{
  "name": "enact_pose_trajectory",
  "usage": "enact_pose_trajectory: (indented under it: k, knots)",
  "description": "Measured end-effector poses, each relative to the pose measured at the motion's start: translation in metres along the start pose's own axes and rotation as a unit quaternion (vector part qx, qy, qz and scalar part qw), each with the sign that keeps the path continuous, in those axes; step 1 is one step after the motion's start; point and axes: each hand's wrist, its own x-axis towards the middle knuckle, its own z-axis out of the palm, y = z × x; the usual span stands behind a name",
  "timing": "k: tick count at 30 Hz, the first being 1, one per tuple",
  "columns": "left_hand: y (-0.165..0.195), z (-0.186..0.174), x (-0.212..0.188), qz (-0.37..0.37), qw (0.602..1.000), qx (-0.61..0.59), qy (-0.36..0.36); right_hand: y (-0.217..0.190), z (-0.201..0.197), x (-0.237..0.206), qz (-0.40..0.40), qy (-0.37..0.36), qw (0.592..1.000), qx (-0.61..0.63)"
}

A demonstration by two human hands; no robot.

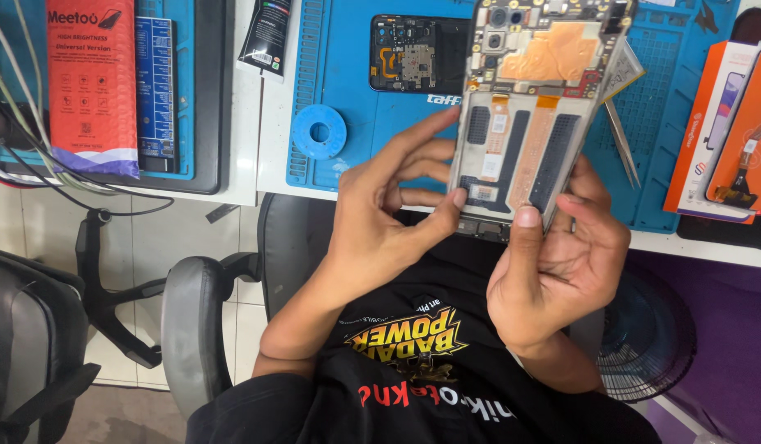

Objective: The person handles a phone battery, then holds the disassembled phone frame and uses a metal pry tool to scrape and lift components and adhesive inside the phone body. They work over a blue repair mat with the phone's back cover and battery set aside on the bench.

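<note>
head view: both hands hold an opened phone (535,107) upright over the desk edge, its back off and boards bare. the left hand (379,220) pinches the lower left edge, thumb on the frame, fingers curled loosely beside it. the right hand (561,263) is clamped on the lower right, thumb pressed flat near the bottom. this looks like inspection or seating a part; any next move calls for a light, steady grip. tweezers (623,141) lie on the blue mat (348,74), beside a blue ring (319,131) and a second phone (409,53). orange boxes (721,123) stand closed at right; contents hidden.

Phone (532,107): back cover off, held upright above the table's front edge. Circuit board and copper foil exposed at top, empty battery bay below, orange flex strips.
</note>
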Motion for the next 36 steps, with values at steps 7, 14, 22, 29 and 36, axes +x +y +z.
enact_pose_trajectory:
  k: [7, 14, 22, 29, 36]
  knots:
    - [-0.002, 0.009, -0.004, 0.015, 1.000, -0.010, 0.023, 0.000, 0.000, -0.002, 0.000, 0.004, 1.000, 0.010]
    - [-0.007, 0.014, -0.004, 0.017, 0.998, 0.012, 0.063, 0.001, 0.001, -0.002, 0.003, 0.004, 1.000, 0.013]
    - [-0.008, 0.014, -0.005, 0.031, 0.997, 0.007, 0.066, 0.001, 0.001, -0.002, 0.007, 0.000, 1.000, 0.013]
    - [-0.001, 0.009, -0.007, 0.062, 0.993, 0.088, 0.043, 0.002, 0.004, 0.000, 0.000, -0.001, 1.000, 0.005]
    - [-0.002, 0.016, -0.002, 0.061, 0.985, 0.121, 0.105, 0.003, 0.006, -0.002, -0.012, -0.001, 1.000, -0.024]
